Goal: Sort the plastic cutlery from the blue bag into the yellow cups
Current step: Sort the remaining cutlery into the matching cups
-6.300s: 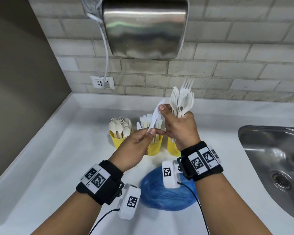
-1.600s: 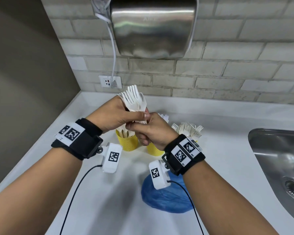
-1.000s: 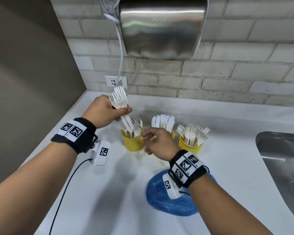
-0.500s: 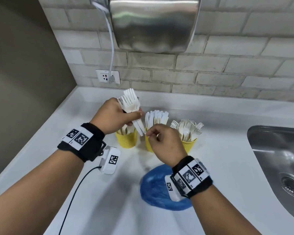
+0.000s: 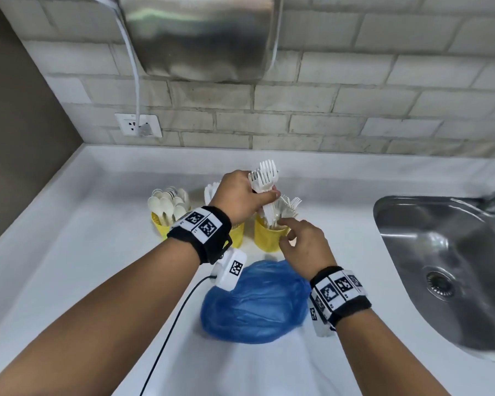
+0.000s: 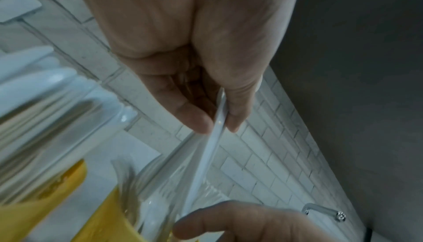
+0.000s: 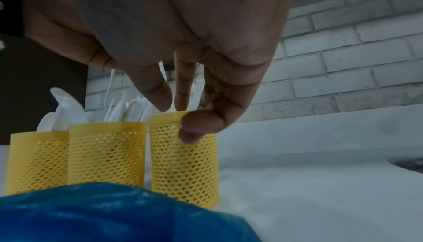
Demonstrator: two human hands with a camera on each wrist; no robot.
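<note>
Cups [image 5: 159, 228], 3: spoons [image 5: 166, 202], knives [image 5: 211, 189], forks [image 5: 289, 205]; right fingers [image 7: 183, 84] pinch fork cup [image 7: 183, 170].

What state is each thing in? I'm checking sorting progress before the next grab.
left hand: grips fork bunch over right cup.
right hand: pinches right cup's rim.
left cup: upright, holds spoons.
middle cup: upright, holds knives.
right cup: upright, holds forks.
blue bag: crumpled on counter.

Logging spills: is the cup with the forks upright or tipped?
Upright. The fork cup stands flat on the counter, forks standing in it; the right hand pinches its rim.
</note>
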